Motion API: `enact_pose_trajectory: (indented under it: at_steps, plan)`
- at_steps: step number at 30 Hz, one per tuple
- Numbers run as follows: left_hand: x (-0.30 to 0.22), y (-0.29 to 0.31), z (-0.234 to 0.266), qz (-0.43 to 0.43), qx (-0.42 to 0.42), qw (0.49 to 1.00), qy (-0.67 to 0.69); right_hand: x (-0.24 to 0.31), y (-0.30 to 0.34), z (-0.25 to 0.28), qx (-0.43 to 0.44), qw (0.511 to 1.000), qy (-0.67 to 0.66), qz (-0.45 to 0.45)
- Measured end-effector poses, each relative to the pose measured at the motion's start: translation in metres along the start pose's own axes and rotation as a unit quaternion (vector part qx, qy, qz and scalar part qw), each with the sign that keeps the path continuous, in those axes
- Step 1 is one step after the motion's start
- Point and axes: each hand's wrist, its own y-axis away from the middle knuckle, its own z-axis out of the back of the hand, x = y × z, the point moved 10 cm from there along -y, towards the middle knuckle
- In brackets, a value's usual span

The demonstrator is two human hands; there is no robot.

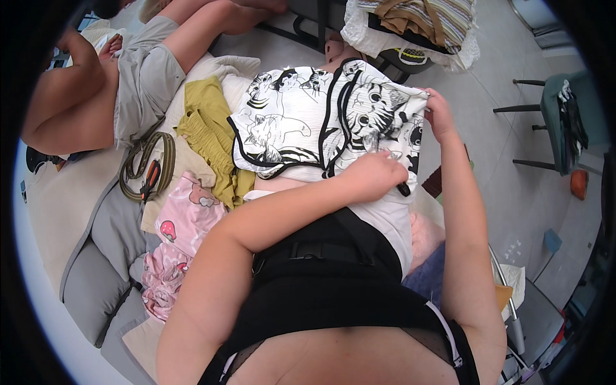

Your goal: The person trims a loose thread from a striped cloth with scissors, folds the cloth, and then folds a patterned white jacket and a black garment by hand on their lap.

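Note:
Across my lap lies a white garment [276,131] printed with black cat drawings and edged in black piping. Its right side is drawn outward by my right hand [439,115], whose fingers pinch the far right corner. My left hand [378,176] is closed just over the garment's right part. A slim tool [403,189] with a dark end sticks out below that hand, and a thin grey tip seems to show above it; its kind is hidden by the fingers.
Mustard shorts [215,138], pink printed clothing [186,208] and a coiled strap [131,170] lie on the couch to my left. Another person's bare leg [199,29] is beyond them. Folded clothes [417,22] are piled at the far side; a green chair [558,122] stands right.

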Motion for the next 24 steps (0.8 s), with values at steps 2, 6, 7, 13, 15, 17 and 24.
enact_pose_trajectory:
  at_steps: [2,6,7,13,15,17,24]
  plan:
    - [-0.023,0.011,0.003,-0.065,-0.073,0.995,0.007,0.005,-0.003,0.007,0.034,0.999,-0.009,-0.017]
    - [-0.050,0.030,0.014,-0.162,-0.171,0.972,-0.021,-0.003,-0.007,0.000,0.046,0.996,0.028,-0.068]
    - [-0.050,0.027,0.011,-0.149,-0.146,0.978,-0.011,-0.009,-0.007,0.001,0.033,0.995,0.051,-0.085]
    - [-0.033,0.016,0.005,-0.066,-0.083,0.994,0.006,-0.025,-0.008,0.005,-0.016,0.991,0.101,-0.080]
    - [-0.023,0.020,0.019,-0.039,-0.123,0.992,-0.001,0.002,-0.001,-0.018,0.042,0.997,0.060,0.035]
    - [-0.015,0.020,0.008,-0.023,-0.088,0.996,-0.007,0.017,-0.002,-0.026,0.069,0.990,0.088,0.088]
    - [-0.012,0.016,-0.022,-0.047,0.019,0.998,0.038,0.046,-0.011,-0.019,-0.114,0.848,0.464,0.230]
